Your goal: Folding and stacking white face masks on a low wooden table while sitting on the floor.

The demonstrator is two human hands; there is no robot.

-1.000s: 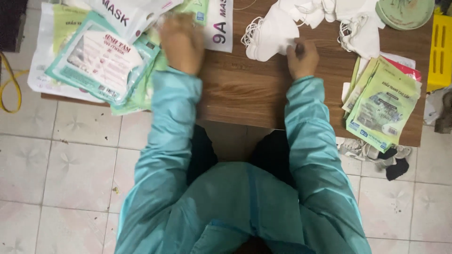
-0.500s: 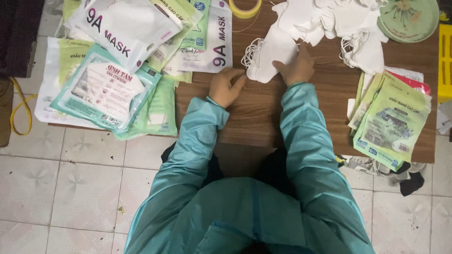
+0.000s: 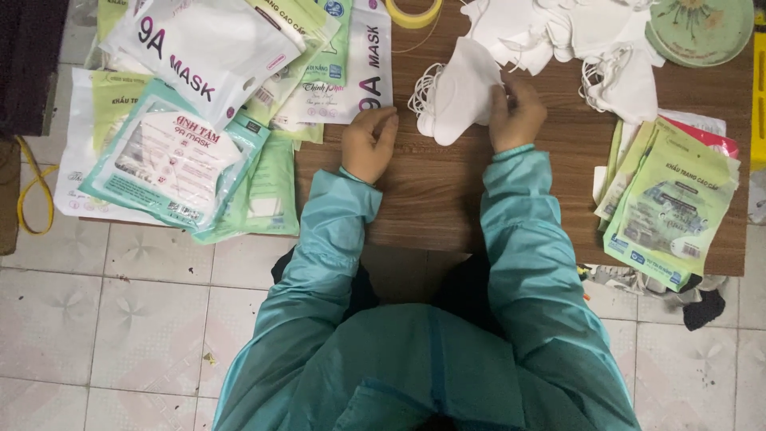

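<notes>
Floor: pale square-tiled floor (image 3: 120, 319) fills the near and left part of the view, under the person's knees.
Counter: brown wood-grain counter (image 3: 431, 199) runs across the far half of the scene; its middle is bare between the two forearms.
Person: seated at the near edge in a teal long-sleeved jacket (image 3: 431, 367), both sleeves reaching away onto the counter.
Left packet heap: a loose pile of flat white and green plastic mask packets (image 3: 207, 104) covers the far left of the counter and overhangs its left edge.
Right packet stack: a fanned stack of green printed mask packets (image 3: 674, 203) lies at the right edge, well apart from both hands.
Loose masks: a heap of white fabric face masks (image 3: 574, 32) lies far right of centre, just beyond the right hand.
Round lid: a green round lid (image 3: 698, 28) sits at the far right corner, beside the loose masks.
Held mask: one white folded fabric face mask (image 3: 459, 92) with bunched ear loops on its left side lies on the counter between the hands, nearer the right one.
Right hand (image 3: 517, 116): grip closed on the right edge of the held mask, fingers pinching the fabric.
Left hand (image 3: 369, 144): grip loosely curled, holding nothing, resting on the counter just left of the held mask, touching the near edge of a white packet.
Tape: a yellow roll of tape (image 3: 413, 12) lies at the far edge, centre.
</notes>
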